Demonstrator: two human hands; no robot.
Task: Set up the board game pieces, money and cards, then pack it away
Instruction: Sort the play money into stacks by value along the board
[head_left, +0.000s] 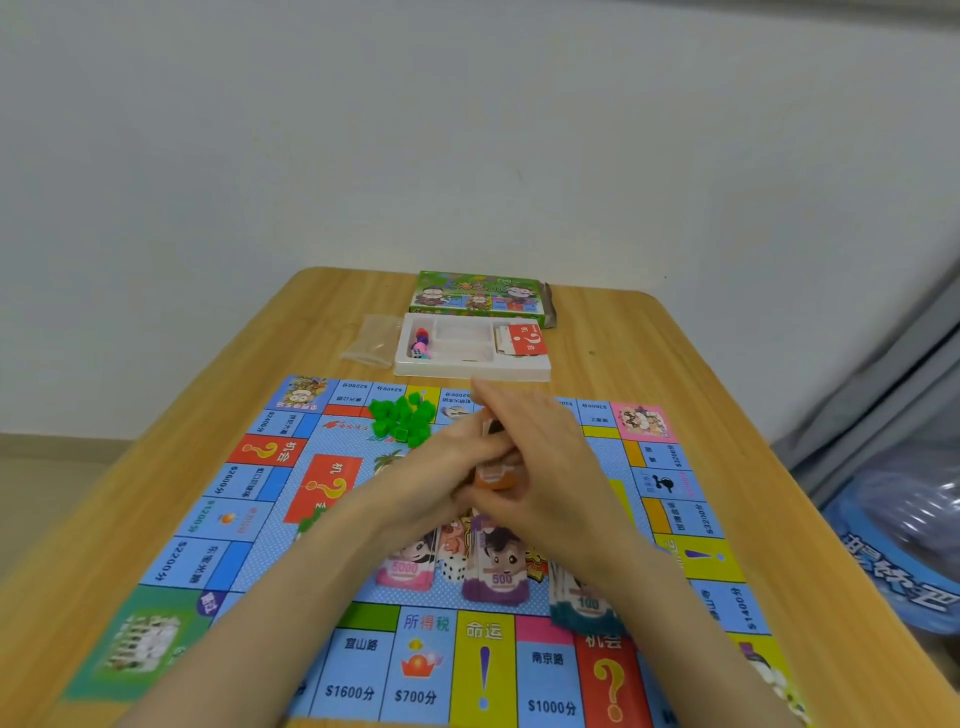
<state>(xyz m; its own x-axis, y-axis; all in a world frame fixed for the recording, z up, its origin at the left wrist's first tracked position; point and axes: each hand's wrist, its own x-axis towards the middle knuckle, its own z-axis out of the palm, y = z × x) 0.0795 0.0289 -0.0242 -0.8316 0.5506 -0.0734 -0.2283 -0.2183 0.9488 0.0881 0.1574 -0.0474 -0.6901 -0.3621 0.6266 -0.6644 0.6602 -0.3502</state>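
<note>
On the game board (249, 525), pink, purple and teal note stacks (500, 577) are laid nearest. At its centre an orange wad of notes (496, 475) is gripped by the left hand (441, 467) and the right hand (540, 467), fingers curled round it. Green houses (402, 418) are heaped at eleven o'clock from the hands. At twelve o'clock the white tray (467, 370) is set, with the box (478, 296) behind.

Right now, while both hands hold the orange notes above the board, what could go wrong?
The orange notes are held between the left hand and the right hand above the board; loose ones could slip out and scatter.
The right forearm crosses just over the 100 notes; lowering it may push that pile apart.
The green houses lie in a loose heap beside the left hand; a knock could send them off the board.
</note>
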